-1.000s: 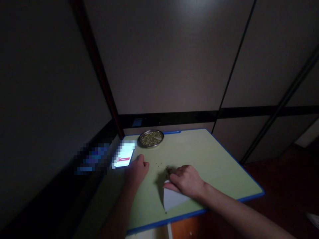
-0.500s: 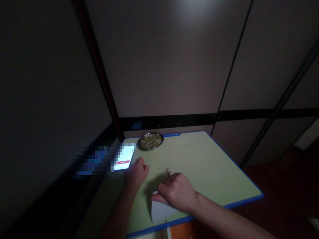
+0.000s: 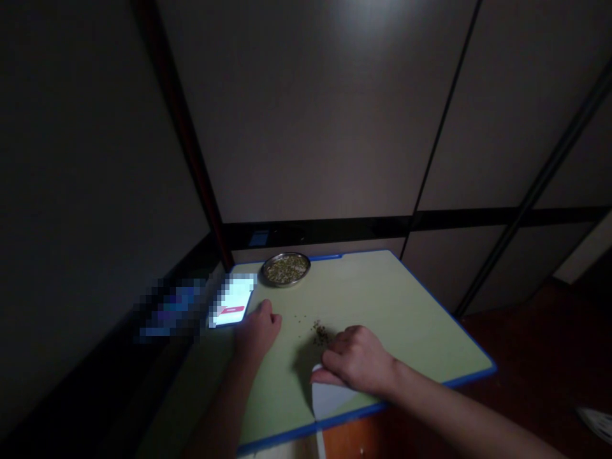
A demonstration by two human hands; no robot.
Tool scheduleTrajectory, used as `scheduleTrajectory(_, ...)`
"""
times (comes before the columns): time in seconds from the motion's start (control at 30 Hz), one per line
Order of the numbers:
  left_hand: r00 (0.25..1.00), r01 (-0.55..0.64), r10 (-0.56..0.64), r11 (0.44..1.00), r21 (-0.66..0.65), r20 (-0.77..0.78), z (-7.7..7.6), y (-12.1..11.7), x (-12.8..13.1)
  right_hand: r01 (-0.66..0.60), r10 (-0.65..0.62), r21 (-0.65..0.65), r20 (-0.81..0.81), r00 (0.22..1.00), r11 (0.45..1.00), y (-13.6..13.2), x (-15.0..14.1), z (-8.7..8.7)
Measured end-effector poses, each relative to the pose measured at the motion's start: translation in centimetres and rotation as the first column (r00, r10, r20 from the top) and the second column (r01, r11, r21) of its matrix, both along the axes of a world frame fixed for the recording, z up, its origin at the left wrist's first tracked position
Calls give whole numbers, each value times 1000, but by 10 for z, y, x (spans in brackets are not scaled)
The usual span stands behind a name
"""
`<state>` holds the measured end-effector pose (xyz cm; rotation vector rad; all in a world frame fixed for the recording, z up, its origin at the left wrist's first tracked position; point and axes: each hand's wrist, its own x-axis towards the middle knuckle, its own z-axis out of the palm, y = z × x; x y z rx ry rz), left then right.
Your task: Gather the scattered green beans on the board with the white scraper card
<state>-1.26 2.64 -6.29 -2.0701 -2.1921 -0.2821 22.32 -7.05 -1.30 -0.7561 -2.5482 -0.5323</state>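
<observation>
The right hand (image 3: 361, 360) is over the near middle of the light green surface (image 3: 382, 299), its fingers clamped on a white sheet (image 3: 329, 398). The thumb lies along the near side of the sheet and the other fingers curl over from the far side; the sheet slopes down toward the near edge of the surface. Just beyond these fingers, slightly to the left, is a small heap of dark brown grains (image 3: 320, 333), with a few single grains scattered farther left.

The left hand (image 3: 258, 331) is to the left of the heap and apart from it, its fingers curled together in a loose fist with the thumb on top. Whether anything is inside it cannot be told. Just beside it, on the left, lies a smartphone (image 3: 234, 299) with its screen lit and a red bar near its lower end; part of it is pixelated.

At the far left of the surface, beyond the phone and the left hand, is a round metal dish (image 3: 287, 284) holding many small green and pale grains (image 3: 285, 268). A blue trim (image 3: 425, 287) edges the surface. Behind it stand grey-brown cabinet doors (image 3: 310, 127) crossed by a glossy black band (image 3: 335, 229).
</observation>
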Motion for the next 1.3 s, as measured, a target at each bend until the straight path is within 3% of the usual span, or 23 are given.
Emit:
scheduleTrajectory(0.2,1000,1,-1,1000,-17,-9,3,-1,1,32,-32,-12,14,999,999,-3,9,9)
scheduleTrajectory(0.47,1000,3,-3,1000,-1,-20,-1,0,-1,55,-54,9,-93,994,998,3,-21,11)
scheduleTrajectory(0.73,1000,10,-10,1000,-1,-21,2,-2,1,14,-13,14,-120,993,1000,-3,-38,-1)
scheduleTrajectory(0.9,1000,5,-5,1000,-18,-13,5,-4,3,9,-4,32,-149,989,999,-10,-33,-5)
scheduleTrajectory(1.3,1000,10,-10,1000,7,-2,1,-2,2,-139,149,101,-99,984,985,-19,0,-1)
